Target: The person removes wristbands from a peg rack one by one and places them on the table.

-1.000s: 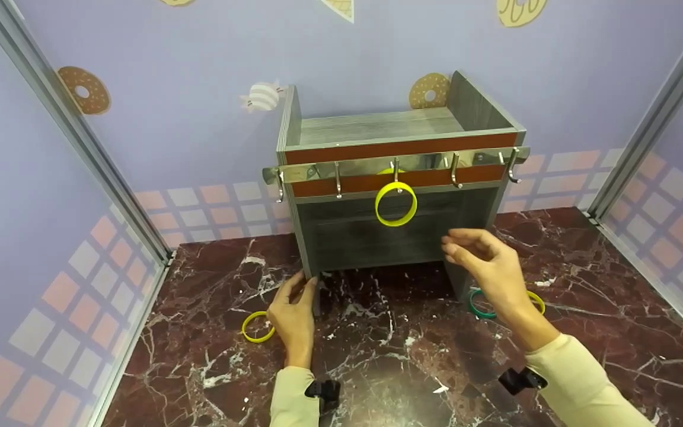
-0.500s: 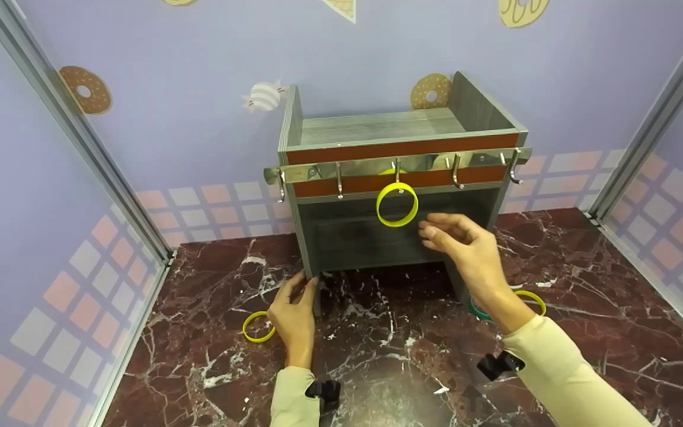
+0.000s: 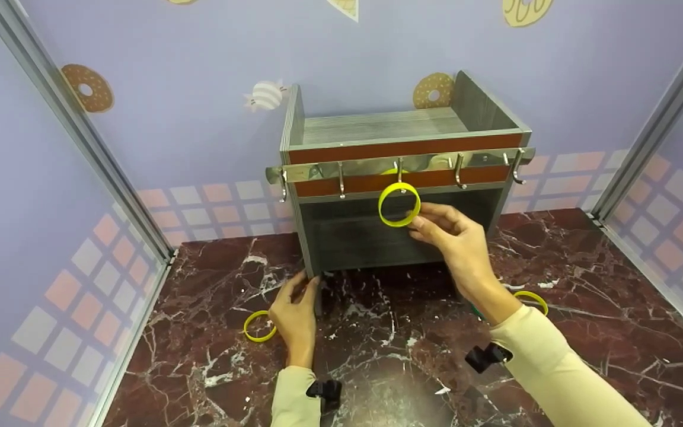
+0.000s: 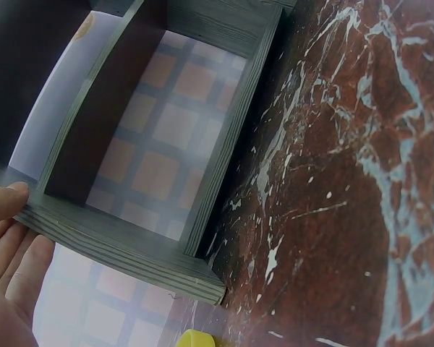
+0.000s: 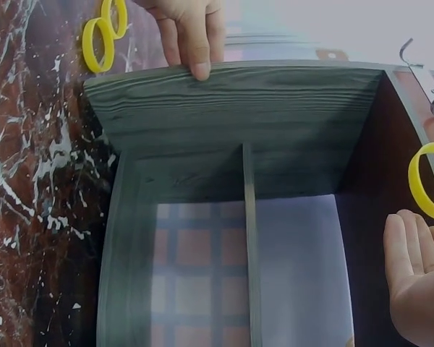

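Note:
A grey wooden shelf unit stands at the back, with a metal hook strip across its front. From the middle hook hangs a yellow ring. My right hand is at that ring's lower right rim; thumb and fingers lie close to it, and whether they touch it is unclear. In the right wrist view the fingers look straight beside the ring. My left hand grips the low front edge of the unit's left side panel, thumb on one face, fingers on the other.
On the marble-patterned table lie a yellow ring by my left wrist and another yellow ring beyond my right forearm. A green ring is mostly hidden by that forearm. Patterned walls enclose the back and sides.
My right hand has moved left and slightly up, from the unit's right side to the hanging yellow ring. My left hand keeps its hold on the side panel.

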`<state>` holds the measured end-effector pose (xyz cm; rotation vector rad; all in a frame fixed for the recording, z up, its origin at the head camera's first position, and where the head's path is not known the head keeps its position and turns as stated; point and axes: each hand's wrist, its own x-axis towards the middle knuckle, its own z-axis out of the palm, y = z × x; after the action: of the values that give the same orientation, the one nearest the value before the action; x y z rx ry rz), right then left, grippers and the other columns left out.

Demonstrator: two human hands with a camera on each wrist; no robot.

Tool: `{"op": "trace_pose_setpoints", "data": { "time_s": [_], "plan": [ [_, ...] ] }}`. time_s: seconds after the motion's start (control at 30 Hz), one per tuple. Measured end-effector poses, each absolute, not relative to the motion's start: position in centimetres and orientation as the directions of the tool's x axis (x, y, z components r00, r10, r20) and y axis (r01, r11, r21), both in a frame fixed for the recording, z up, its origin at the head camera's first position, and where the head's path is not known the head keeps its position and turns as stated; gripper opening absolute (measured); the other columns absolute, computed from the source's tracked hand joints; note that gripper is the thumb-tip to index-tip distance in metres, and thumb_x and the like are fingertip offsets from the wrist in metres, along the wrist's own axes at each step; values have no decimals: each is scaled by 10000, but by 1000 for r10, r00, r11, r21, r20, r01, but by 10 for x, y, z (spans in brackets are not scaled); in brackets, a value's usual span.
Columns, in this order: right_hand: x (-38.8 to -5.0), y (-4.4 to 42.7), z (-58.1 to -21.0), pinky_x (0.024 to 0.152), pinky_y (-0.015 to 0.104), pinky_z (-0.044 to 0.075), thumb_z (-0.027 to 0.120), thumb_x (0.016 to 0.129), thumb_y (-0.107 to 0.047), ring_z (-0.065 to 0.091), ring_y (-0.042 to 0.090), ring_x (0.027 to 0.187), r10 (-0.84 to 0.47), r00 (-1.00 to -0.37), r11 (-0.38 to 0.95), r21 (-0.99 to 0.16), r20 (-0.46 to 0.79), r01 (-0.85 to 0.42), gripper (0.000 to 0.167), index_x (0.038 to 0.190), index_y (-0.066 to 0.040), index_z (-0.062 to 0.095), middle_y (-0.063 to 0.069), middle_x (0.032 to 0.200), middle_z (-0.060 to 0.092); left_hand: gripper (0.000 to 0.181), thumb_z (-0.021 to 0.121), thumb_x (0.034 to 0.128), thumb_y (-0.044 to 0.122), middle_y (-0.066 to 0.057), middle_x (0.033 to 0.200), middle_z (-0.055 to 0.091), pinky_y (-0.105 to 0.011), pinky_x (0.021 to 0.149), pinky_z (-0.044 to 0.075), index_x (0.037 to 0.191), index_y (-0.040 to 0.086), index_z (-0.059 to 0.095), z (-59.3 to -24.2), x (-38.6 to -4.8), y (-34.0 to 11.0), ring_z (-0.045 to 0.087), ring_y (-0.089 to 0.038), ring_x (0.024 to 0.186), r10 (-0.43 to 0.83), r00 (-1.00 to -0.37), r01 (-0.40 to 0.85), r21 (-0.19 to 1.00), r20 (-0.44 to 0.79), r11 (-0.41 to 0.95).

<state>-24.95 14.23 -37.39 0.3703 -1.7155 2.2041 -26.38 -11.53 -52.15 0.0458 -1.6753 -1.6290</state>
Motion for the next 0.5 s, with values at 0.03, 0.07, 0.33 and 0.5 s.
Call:
{"op": "trace_pose_setpoints", "data": {
  "time_s": [0.03, 0.07, 0.33, 0.5],
  "plan": [
    [-250, 142, -373, 898, 448, 630, 723, 984, 54, 749, 343, 988, 90, -913, -223, -885, 399, -409, 266, 1235, 135, 690, 256, 1138, 737, 223, 897, 845, 7, -168, 964, 783, -368, 784, 654, 1053, -17, 820, -522, -264, -115, 775, -373, 893, -527, -692, 479, 860, 493, 175],
    [-250, 141, -372, 895, 447, 632, 725, 982, 55, 750, 328, 983, 86, -911, -221, -884, 404, -413, 260, 1228, 133, 694, 267, 1138, 736, 224, 897, 844, 3, -169, 964, 783, -348, 783, 652, 1053, -18, 820, -522, -264, -115, 773, -381, 895, -527, -691, 481, 859, 494, 175],
    [-252, 139, -367, 877, 445, 637, 724, 972, 78, 758, 292, 973, 106, -896, -224, -867, 432, -445, 212, 1173, 141, 707, 235, 1087, 764, 224, 860, 831, -104, -252, 954, 761, -180, 761, 607, 1044, -92, 790, -517, -262, -111, 747, -476, 891, -538, -684, 476, 860, 493, 183],
    [-251, 138, -363, 875, 445, 638, 722, 969, 84, 761, 285, 959, 132, -891, -242, -858, 434, -453, 165, 1132, 112, 728, 219, 1052, 771, 224, 871, 831, -84, -239, 957, 767, -166, 756, 602, 1043, -74, 798, -518, -263, -112, 752, -458, 890, -542, -688, 471, 865, 484, 174]
  ]
}}
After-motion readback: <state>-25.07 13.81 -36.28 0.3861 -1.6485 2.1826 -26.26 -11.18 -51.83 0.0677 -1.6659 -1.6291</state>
